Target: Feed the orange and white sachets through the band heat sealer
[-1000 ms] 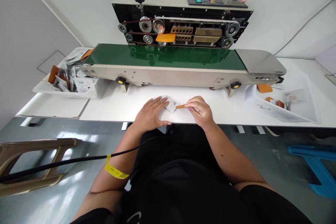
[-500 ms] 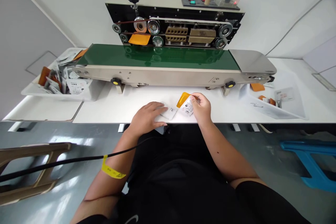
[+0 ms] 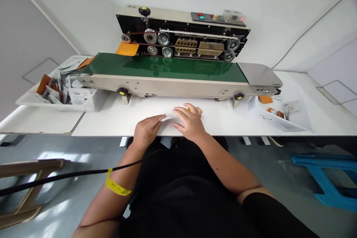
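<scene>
Left hand (image 3: pixel 145 130): pinching the left end of the white packet (image 3: pixel 167 118) between thumb and fingers.
Right hand (image 3: pixel 192 123): spread wide, thumb well apart from fingers, close to the packet's right end; cannot tell whether touching.
White packet: between both hands, close to the near edge of the tabletop (image 3: pixel 111 122), seen almost edge-on.
Orange packet (image 3: pixel 201 111): mostly hidden by the right hand; cannot tell if held or lying.
Handling, as judged: best to pinch only the margin, avoid creasing; meet the free end lightly with the right fingertips; avoid dragging the orange packet along.
Change, left: resting over the white packet half a second ago, now gripping one end.
Change, right: holding the orange packet then, now opened and shifted toward the white packet.
Change, orange pouch (image 3: pixel 127 48): carried left along the roller machine (image 3: pixel 192 26), now below the leftmost wheel (image 3: pixel 126 38).
</scene>
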Demonstrator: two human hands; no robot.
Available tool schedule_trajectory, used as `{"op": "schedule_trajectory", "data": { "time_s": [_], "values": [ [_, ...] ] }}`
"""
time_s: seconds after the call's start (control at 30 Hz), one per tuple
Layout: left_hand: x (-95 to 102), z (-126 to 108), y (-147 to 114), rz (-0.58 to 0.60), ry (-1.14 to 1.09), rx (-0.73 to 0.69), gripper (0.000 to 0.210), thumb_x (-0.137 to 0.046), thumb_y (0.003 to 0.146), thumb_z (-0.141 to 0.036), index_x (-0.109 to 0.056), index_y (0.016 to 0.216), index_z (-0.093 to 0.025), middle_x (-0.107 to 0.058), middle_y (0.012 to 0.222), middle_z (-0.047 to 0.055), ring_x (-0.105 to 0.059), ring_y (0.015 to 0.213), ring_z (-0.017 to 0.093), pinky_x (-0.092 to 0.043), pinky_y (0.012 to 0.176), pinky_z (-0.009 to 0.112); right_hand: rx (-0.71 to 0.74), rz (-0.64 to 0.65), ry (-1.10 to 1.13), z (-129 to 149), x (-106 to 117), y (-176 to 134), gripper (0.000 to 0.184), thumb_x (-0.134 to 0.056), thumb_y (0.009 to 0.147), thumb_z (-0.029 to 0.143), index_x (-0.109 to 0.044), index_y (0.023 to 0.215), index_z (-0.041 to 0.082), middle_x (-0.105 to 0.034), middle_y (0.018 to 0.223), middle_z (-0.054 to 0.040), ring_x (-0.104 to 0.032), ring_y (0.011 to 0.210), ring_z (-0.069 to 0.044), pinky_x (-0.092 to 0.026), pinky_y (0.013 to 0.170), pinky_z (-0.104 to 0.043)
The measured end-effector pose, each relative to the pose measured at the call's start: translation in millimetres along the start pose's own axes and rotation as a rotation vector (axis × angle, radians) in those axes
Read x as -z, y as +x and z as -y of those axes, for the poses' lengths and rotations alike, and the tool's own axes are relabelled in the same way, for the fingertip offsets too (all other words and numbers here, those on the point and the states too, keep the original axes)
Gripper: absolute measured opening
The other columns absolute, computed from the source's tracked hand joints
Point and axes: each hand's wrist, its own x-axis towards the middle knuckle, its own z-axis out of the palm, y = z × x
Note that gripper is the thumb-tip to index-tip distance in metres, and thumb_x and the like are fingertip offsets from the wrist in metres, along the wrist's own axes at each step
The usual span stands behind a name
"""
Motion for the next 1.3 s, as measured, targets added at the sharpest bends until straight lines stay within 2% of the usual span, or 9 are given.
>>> {"op": "schedule_trajectory", "data": {
  "time_s": [0.13, 0.27, 0.43, 0.6, 0.73, 0.9, 1.03, 1.2, 1.3],
  "values": [
    [-3.6, 1.5, -1.9, -0.010, 0.091, 0.017, 0.034, -0.051, 0.105, -0.039, -0.071, 0.131, -0.029, -0.079, 0.119, 0.003, -0.078, 0.101, 0.023, -0.064, 0.091, 0.037, -0.031, -0.014, 0.183, 15.4, -4.0, 22.2, 0.016, -0.060, 0.101, 0.033, -0.074, 0.109, 0.033, -0.076, 0.109, -0.0045, -0.063, 0.122, -0.029, -0.045, 0.107, -0.053],
    [-5.1, 0.3, -0.9, -0.003, 0.140, 0.030, 0.037, -0.056, 0.103, -0.047, -0.068, 0.132, -0.027, -0.079, 0.118, 0.005, -0.078, 0.101, 0.025, -0.064, 0.089, 0.036, -0.142, -0.200, 0.596, 1.9, 16.1, 34.2, 0.023, -0.057, 0.101, 0.048, -0.066, 0.105, 0.027, -0.075, 0.097, -0.0033, -0.072, 0.085, -0.020, -0.059, 0.078, -0.034],
    [-3.8, -2.8, 1.2, 0.016, 0.122, -0.021, 0.036, -0.054, 0.105, -0.044, -0.069, 0.131, -0.025, -0.078, 0.120, 0.007, -0.076, 0.105, 0.026, -0.063, 0.093, 0.040, -0.406, -0.504, 0.772, -63.1, 84.9, 63.1, 0.034, -0.062, 0.094, 0.054, -0.055, 0.113, 0.026, -0.070, 0.086, 0.0013, -0.059, 0.049, -0.008, -0.042, 0.043, -0.017],
    [-5.3, -0.7, 1.2, -0.005, 0.152, -0.078, 0.033, -0.053, 0.105, -0.041, -0.072, 0.126, -0.024, -0.078, 0.119, 0.008, -0.076, 0.106, 0.026, -0.063, 0.095, 0.041, -0.567, -0.594, 0.687, -128.2, 166.0, 94.3, 0.032, -0.071, 0.085, 0.027, -0.058, 0.114, 0.022, -0.069, 0.080, 0.0045, -0.054, 0.046, -0.006, -0.041, 0.041, -0.013],
    [-7.1, 0.7, 0.9, -0.021, 0.181, -0.105, 0.031, -0.054, 0.105, -0.039, -0.072, 0.125, -0.023, -0.078, 0.119, 0.009, -0.076, 0.106, 0.027, -0.063, 0.095, 0.041, -0.694, -0.643, 0.653, -158.7, 197.6, 106.4, 0.018, -0.065, 0.082, 0.007, -0.066, 0.098, 0.014, -0.065, 0.068, 0.0023, -0.051, 0.044, -0.006, -0.044, 0.040, -0.014],
    [-8.2, 0.3, -1.0, -0.044, 0.214, -0.100, 0.031, -0.058, 0.103, -0.040, -0.072, 0.123, -0.021, -0.078, 0.115, 0.009, -0.076, 0.103, 0.027, -0.063, 0.090, 0.040, -0.889, -0.576, 0.793, -174.2, 199.8, 126.9, 0.016, -0.069, 0.081, 0.002, -0.060, 0.077, 0.014, -0.054, 0.056, 0.0029, -0.048, 0.045, -0.006, -0.040, 0.039, -0.013],
    [-7.7, -0.1, 0.0, -0.055, 0.174, -0.102, 0.029, -0.063, 0.100, -0.033, -0.070, 0.125, -0.020, -0.076, 0.119, 0.011, -0.072, 0.110, 0.029, -0.062, 0.094, 0.042, -0.910, -0.521, 0.764, -175.7, 201.0, 139.2, 0.010, -0.064, 0.084, 0.004, -0.062, 0.084, 0.014, -0.056, 0.065, 0.0005, -0.051, 0.052, -0.008, -0.041, 0.045, -0.015],
    [-2.6, -0.7, 4.8, -0.099, 0.086, -0.141, 0.030, -0.054, 0.097, -0.013, -0.072, 0.121, -0.021, -0.072, 0.114, 0.011, -0.067, 0.111, 0.026, -0.059, 0.100, 0.044, -0.515, -0.928, 0.202, -132.3, 173.1, 103.1, 0.025, -0.061, 0.089, 0.024, -0.069, 0.112, 0.019, -0.063, 0.103, -0.0050, -0.060, 0.081, -0.014, -0.055, 0.073, -0.028],
    [2.5, -0.4, 4.6, -0.165, 0.031, -0.169, 0.029, -0.060, 0.095, -0.011, -0.078, 0.111, -0.027, -0.071, 0.111, 0.008, -0.064, 0.110, 0.025, -0.051, 0.110, 0.053, -0.289, -0.710, 0.228, -79.7, 125.7, 56.3, 0.025, -0.059, 0.093, 0.033, -0.073, 0.110, 0.020, -0.067, 0.102, -0.0066, -0.064, 0.092, -0.020, -0.055, 0.084, -0.034]
  ]
}}
